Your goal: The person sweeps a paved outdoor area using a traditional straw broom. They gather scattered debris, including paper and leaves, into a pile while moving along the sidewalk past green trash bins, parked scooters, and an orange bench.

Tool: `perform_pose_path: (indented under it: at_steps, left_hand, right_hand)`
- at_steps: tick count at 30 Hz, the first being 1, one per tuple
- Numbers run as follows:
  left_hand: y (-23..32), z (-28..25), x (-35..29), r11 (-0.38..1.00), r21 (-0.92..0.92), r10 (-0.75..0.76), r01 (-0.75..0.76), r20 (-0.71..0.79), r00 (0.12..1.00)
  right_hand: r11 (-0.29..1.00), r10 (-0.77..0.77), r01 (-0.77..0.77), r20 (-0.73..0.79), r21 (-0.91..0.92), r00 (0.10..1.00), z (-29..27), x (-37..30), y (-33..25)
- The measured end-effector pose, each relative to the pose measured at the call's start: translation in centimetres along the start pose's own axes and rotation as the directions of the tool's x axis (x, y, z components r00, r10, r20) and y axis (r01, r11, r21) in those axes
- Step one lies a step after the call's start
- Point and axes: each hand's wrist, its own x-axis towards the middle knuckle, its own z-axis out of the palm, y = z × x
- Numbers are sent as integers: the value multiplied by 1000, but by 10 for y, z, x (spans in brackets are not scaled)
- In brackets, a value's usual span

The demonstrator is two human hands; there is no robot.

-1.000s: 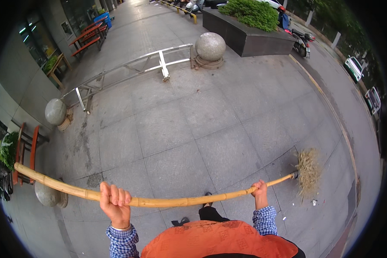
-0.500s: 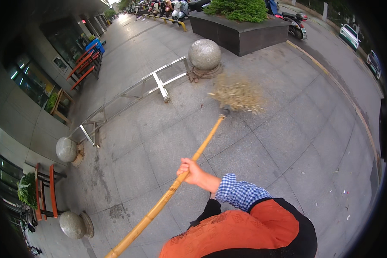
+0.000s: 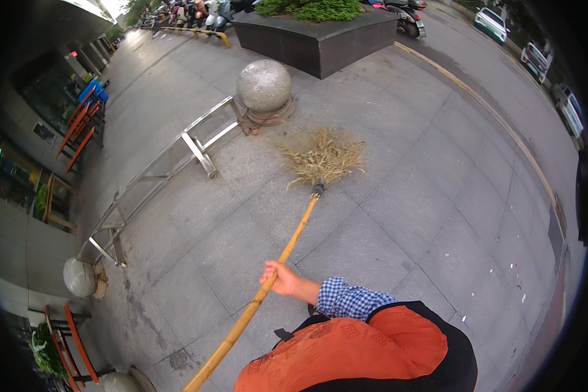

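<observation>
My right hand [image 3: 281, 278] is closed around the bamboo handle of a broom [image 3: 245, 317], its blue-and-white checked sleeve reaching in from the right. The handle slants up from the lower edge to a dark binding, and beyond that spreads a bushy head of dry straw-coloured twigs [image 3: 323, 157], which rests over the grey paving. My left hand is out of the picture, as is the lower end of the handle. An orange and black garment [image 3: 346, 353] covers my body.
Beside the broom head stands a stone ball bollard [image 3: 264, 86], with a metal frame [image 3: 199, 153] running left from it to another ball [image 3: 80, 277]. A dark planter [image 3: 320, 49] lies behind. Red-slatted benches [image 3: 78, 346] line the left; small litter bits [image 3: 464, 319] dot the right paving.
The view has shifted, so the surroundings sit further left. The twig head has swung left, nearer to the bollard and frame. My right hand keeps its hold on the handle.
</observation>
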Motion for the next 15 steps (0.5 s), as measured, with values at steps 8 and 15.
perform_pose_path:
  at_steps: [8,15]
  left_hand:
    - [-90,235,-236,509,-337,-31,792,912,409]
    - [-139,355,-419,274,119,-447,954,894,17]
  right_hand:
    - [725,-634,627,-79,285,769,-73,-135,-300]
    - [409,-662,878,-581,248,473,-95,-247,-458]
